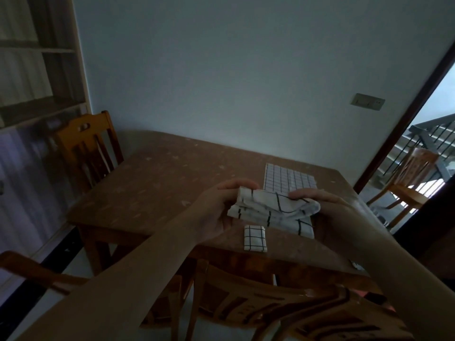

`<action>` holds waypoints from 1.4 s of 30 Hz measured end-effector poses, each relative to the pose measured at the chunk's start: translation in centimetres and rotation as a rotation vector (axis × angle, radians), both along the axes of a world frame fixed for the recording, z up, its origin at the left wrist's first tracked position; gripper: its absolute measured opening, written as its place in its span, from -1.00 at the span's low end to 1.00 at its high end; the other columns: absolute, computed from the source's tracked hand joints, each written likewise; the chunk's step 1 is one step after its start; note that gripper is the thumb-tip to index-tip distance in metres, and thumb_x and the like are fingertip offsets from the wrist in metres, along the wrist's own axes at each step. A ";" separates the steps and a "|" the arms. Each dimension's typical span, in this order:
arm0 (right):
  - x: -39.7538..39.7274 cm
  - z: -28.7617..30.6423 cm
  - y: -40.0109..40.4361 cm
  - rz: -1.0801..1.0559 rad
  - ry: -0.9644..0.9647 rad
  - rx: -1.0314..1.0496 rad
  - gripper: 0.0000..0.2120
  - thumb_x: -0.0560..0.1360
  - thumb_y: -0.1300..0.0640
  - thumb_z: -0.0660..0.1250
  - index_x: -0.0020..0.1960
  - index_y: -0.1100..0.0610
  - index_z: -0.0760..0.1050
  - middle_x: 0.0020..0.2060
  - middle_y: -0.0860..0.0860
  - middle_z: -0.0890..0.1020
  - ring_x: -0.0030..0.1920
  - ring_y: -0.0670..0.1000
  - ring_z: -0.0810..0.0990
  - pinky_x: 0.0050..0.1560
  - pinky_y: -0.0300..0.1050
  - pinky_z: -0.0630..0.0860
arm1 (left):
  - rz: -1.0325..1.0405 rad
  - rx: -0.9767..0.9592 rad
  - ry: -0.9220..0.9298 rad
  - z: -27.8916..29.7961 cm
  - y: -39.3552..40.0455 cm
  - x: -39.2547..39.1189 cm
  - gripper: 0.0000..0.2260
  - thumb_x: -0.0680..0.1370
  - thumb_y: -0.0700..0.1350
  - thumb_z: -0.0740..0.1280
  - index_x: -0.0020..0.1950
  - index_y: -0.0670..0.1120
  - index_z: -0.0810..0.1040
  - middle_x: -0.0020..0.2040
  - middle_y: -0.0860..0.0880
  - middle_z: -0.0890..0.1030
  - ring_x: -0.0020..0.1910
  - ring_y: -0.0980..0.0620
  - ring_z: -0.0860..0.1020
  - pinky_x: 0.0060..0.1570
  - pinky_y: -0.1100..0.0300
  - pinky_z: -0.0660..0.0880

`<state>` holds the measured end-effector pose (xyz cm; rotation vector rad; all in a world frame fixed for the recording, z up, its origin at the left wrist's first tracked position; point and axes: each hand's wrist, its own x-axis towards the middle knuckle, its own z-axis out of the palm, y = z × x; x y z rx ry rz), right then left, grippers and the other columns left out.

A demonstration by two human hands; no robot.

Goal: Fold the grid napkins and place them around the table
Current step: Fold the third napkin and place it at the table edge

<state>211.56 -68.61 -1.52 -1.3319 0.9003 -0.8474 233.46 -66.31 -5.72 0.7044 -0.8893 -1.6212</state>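
Dim dining room, brown table (pixel 152 183): I hold a crumpled grid napkin (pixel 273 207) above its near edge, left hand (pixel 216 210) and right hand (pixel 327 207) pinching opposite ends, apparently to fold it, above a folded napkin (pixel 254 237).

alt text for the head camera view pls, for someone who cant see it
Two bare hands, left hand and right hand, hold a crumpled grid napkin above a brown wooden table. A small folded napkin lies near the table's front edge, a flat grid cloth lies farther back, and wooden chairs stand around the dim room.
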 end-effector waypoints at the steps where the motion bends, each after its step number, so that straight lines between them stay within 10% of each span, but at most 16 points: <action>1: 0.1 -0.1 -0.1 0.019 -0.002 -0.004 -0.65 0.46 0.36 0.18 -0.30 0.12 0.68 -0.19 0.13 0.72 -0.21 0.09 0.71 -0.24 -0.03 0.67 | 0.001 0.002 0.000 -0.1 0.0 0.0 -0.63 0.60 -0.29 0.15 -0.20 -0.09 0.71 -0.27 -0.08 0.68 -0.39 0.05 0.63 -0.48 0.25 0.57; 5: 0.3 -0.5 -0.2 0.003 0.042 -0.099 -0.50 0.54 0.42 0.11 -0.39 0.09 0.64 -0.22 0.12 0.69 -0.21 0.07 0.70 -0.24 -0.09 0.67 | -0.076 0.138 -0.098 -0.7 0.2 0.4 -0.66 0.58 0.07 0.22 0.01 -0.10 0.71 -0.05 -0.14 0.70 -0.14 -0.06 0.65 -0.14 0.06 0.62; 8: 0.2 -0.3 -0.2 -0.038 0.172 -0.278 -0.52 0.57 0.42 0.12 -0.33 0.11 0.66 -0.12 0.16 0.70 -0.09 0.07 0.70 -0.13 -0.09 0.67 | -0.225 0.161 -0.239 -0.4 0.9 0.8 -0.41 0.58 0.32 0.04 0.04 -0.12 0.63 -0.28 -0.06 0.68 -0.39 0.04 0.60 -0.41 0.20 0.56; 14: -0.3 0.5 0.0 -0.016 0.413 -0.450 -0.71 0.57 0.47 0.10 -0.09 0.37 0.60 -0.11 0.10 0.64 -0.26 -0.22 0.66 -0.31 -0.40 0.54 | -0.144 0.110 -0.371 -0.2 0.4 0.9 -0.79 0.60 -0.07 0.30 0.08 -0.19 0.57 -0.24 -0.13 0.68 -0.46 0.09 0.59 -0.46 0.27 0.55; 22: -1.9 1.7 0.3 0.177 0.529 -0.307 -0.71 0.55 0.19 0.29 0.25 0.02 0.46 0.11 -0.12 0.59 -0.05 -0.29 0.62 -0.18 -0.40 0.55 | -0.063 -0.095 -0.624 -0.8 -0.2 0.6 -0.85 0.61 -0.12 0.31 0.06 -0.15 0.62 -0.16 -0.08 0.69 -0.33 0.03 0.60 -0.32 0.26 0.59; 27: 0.4 1.4 -0.5 0.089 0.702 -0.411 -0.61 0.52 -0.12 0.15 -0.17 0.13 0.60 -0.33 0.06 0.67 -0.31 0.06 0.65 -0.32 -0.29 0.55 | -0.324 -0.225 -0.745 0.0 0.3 -0.3 -0.77 0.62 -0.06 0.29 0.16 -0.18 0.58 -0.07 -0.20 0.68 -0.39 0.06 0.61 -0.29 0.19 0.58; 38: 1.4 0.8 -0.6 0.054 0.842 -0.851 -0.71 0.53 -0.03 0.27 -0.34 -0.02 0.53 -0.50 -0.02 0.54 -0.47 -0.10 0.49 -0.43 -0.26 0.42 | -0.468 -0.148 -0.793 1.3 0.2 0.2 -0.63 0.55 0.12 0.35 0.25 -0.07 0.58 0.17 -0.10 0.65 0.12 -0.09 0.65 0.05 0.01 0.60; 42: 1.5 0.7 -0.4 0.023 0.795 -0.874 -0.70 0.52 -0.09 0.25 -0.27 0.04 0.59 -0.46 0.00 0.59 -0.46 -0.08 0.54 -0.42 -0.16 0.49 | -0.324 -0.188 -0.856 1.5 0.6 -0.8 -0.68 0.60 0.08 0.31 0.17 -0.13 0.60 -0.10 -0.03 0.68 -0.25 0.13 0.67 -0.28 0.26 0.55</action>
